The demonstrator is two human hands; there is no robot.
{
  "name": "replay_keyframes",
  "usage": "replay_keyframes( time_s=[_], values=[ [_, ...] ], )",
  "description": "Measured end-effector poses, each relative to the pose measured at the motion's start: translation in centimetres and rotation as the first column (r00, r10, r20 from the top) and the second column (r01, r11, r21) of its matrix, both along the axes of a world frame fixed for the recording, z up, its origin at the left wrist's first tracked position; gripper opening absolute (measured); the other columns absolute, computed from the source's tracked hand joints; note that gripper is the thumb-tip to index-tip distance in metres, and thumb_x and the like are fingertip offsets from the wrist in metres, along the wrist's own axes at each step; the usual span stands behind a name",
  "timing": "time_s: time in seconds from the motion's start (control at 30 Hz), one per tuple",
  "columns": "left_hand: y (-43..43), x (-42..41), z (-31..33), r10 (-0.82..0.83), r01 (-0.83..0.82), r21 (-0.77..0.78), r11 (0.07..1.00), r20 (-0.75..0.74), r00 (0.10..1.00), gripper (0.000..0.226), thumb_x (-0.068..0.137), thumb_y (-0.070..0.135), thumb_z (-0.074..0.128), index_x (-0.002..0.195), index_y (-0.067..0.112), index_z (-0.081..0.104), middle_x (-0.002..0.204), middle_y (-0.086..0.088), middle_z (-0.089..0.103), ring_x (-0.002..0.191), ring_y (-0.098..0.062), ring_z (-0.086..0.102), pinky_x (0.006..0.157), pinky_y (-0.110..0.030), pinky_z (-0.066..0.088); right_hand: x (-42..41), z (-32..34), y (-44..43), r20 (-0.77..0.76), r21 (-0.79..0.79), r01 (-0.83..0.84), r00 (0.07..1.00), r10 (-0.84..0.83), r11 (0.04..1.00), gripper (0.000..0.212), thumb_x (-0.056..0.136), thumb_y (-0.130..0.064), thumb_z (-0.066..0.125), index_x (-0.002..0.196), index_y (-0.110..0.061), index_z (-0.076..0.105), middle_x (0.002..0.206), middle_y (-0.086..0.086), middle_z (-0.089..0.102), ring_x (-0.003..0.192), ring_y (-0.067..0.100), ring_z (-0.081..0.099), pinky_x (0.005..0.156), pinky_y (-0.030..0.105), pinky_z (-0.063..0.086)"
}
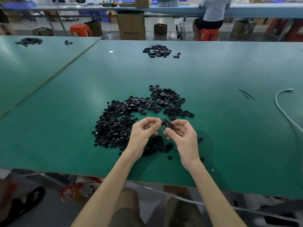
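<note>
oval black shell [167, 124] pinched between thumb and fingers of right hand [184, 136], above green table [229, 128], at 6 o'clock of oval-part heap [164, 102]. left hand [142, 131] curled, fingertips narrowed at shell's 9 o'clock end; contents not discernible. small-ring heap [113, 126] at 9 o'clock of both hands.

The only readable print is on the front of the tall cardboard box [132, 25] on the floor beyond the bench [213, 71], upper middle of the frame: "OTOR", followed by characters too blurred to make out.
</note>
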State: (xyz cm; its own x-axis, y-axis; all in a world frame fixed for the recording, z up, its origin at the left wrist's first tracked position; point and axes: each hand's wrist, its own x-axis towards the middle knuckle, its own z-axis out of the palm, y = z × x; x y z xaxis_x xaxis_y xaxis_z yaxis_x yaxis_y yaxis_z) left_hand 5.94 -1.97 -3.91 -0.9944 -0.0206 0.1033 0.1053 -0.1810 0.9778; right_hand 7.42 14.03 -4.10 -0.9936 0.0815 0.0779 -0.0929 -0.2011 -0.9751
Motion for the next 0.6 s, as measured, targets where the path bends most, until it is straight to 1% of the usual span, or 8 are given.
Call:
replay_keyframes(
  time_s=[0.07, 0.1, 0.23, 0.27, 0.37, 0.43, 0.53, 0.6],
  values=[
    [0.05, -0.02, 0.05, -0.019, 0.019, 0.002, 1.000, -0.001, 1.000, 0.004, 0.091, 0.013, 0.076, 0.095, 0.013, 0.078, 0.114, -0.004, 0.077, 0.092, -0.011, 0.070, 0.073, -0.022, 0.056, -0.04, -0.06, 0.04, -0.006, 0.020, -0.011, 1.000, 0.011, 1.000, 0.026, 0.089, 0.001, 0.078, 0.106, -0.013, 0.064, 0.096, 0.006, 0.078, 0.091, 0.025, 0.077, 0.072, 0.027, 0.060],
    [0.06, -0.01, 0.07, -0.031, 0.031, -0.003, 1.000, -0.002, 1.000, 0.005, 0.092, 0.013, 0.075, 0.096, 0.011, 0.077, 0.116, -0.005, 0.076, 0.091, -0.011, 0.070, 0.073, -0.022, 0.056, -0.06, -0.11, 0.04, -0.007, 0.033, -0.018, 1.000, 0.018, 0.999, 0.025, 0.090, 0.002, 0.077, 0.105, -0.014, 0.064, 0.096, 0.006, 0.078, 0.091, 0.024, 0.076, 0.073, 0.028, 0.060],
    [0.17, 0.15, 0.18, -0.044, 0.044, -0.031, 0.999, -0.012, 0.999, 0.006, 0.092, 0.011, 0.075, 0.097, 0.007, 0.077, 0.105, -0.007, 0.078, 0.078, -0.010, 0.065, 0.071, -0.022, 0.055, 0.02, -0.21, 0.05, -0.004, 0.054, -0.025, 1.000, 0.026, 0.998, 0.025, 0.092, 0.002, 0.075, 0.105, -0.017, 0.067, 0.093, 0.005, 0.078, 0.087, 0.020, 0.076, 0.072, 0.028, 0.059],
    [0.19, 0.19, 0.16, -0.037, 0.036, -0.037, 0.999, -0.015, 0.999, 0.007, 0.093, 0.011, 0.074, 0.098, 0.006, 0.076, 0.106, -0.007, 0.078, 0.080, -0.012, 0.066, 0.072, -0.023, 0.055, 0.03, -0.19, 0.07, -0.010, 0.054, -0.020, 1.000, 0.021, 0.998, 0.024, 0.092, 0.001, 0.075, 0.106, -0.019, 0.069, 0.092, 0.004, 0.078, 0.086, 0.019, 0.076, 0.071, 0.027, 0.059],
    [0.14, 0.19, 0.03, -0.009, 0.008, -0.035, 0.999, -0.027, 1.000, 0.009, 0.096, 0.012, 0.071, 0.101, 0.006, 0.073, 0.114, -0.006, 0.076, 0.095, -0.015, 0.071, 0.076, -0.027, 0.058, 0.05, -0.09, 0.10, -0.032, 0.057, 0.008, 0.999, -0.006, 0.998, 0.026, 0.095, -0.001, 0.072, 0.108, -0.024, 0.076, 0.092, 0.000, 0.077, 0.084, 0.018, 0.075, 0.071, 0.025, 0.059],
    [0.11, 0.20, -0.05, 0.004, -0.004, -0.004, 1.000, -0.027, 1.000, 0.009, 0.098, 0.014, 0.069, 0.103, 0.007, 0.070, 0.114, -0.008, 0.076, 0.098, -0.018, 0.072, 0.076, -0.029, 0.060, 0.04, -0.09, 0.09, -0.039, 0.058, 0.023, 0.999, -0.021, 0.998, 0.030, 0.096, 0.000, 0.070, 0.108, -0.026, 0.077, 0.093, -0.003, 0.076, 0.084, 0.017, 0.074, 0.071, 0.024, 0.059],
    [0.03, 0.13, -0.27, 0.044, -0.044, 0.022, 0.999, -0.008, 0.999, 0.007, 0.100, 0.014, 0.067, 0.104, 0.009, 0.068, 0.104, -0.009, 0.076, 0.089, -0.023, 0.073, 0.074, -0.031, 0.059, 0.03, -0.10, -0.02, -0.038, 0.059, 0.034, 0.999, -0.032, 0.998, 0.032, 0.096, 0.002, 0.069, 0.107, -0.026, 0.078, 0.093, -0.002, 0.075, 0.083, 0.016, 0.073, 0.070, 0.023, 0.058],
    [0.00, 0.04, -0.45, 0.063, -0.063, 0.020, 0.998, -0.001, 0.998, 0.005, 0.100, 0.013, 0.066, 0.104, 0.009, 0.067, 0.095, -0.009, 0.074, 0.078, -0.021, 0.068, 0.071, -0.030, 0.057, 0.00, -0.14, -0.03, -0.029, 0.056, 0.039, 0.999, -0.037, 0.998, 0.027, 0.097, 0.001, 0.069, 0.110, -0.022, 0.076, 0.091, -0.002, 0.076, 0.082, 0.015, 0.073, 0.070, 0.023, 0.057]
  ],
)
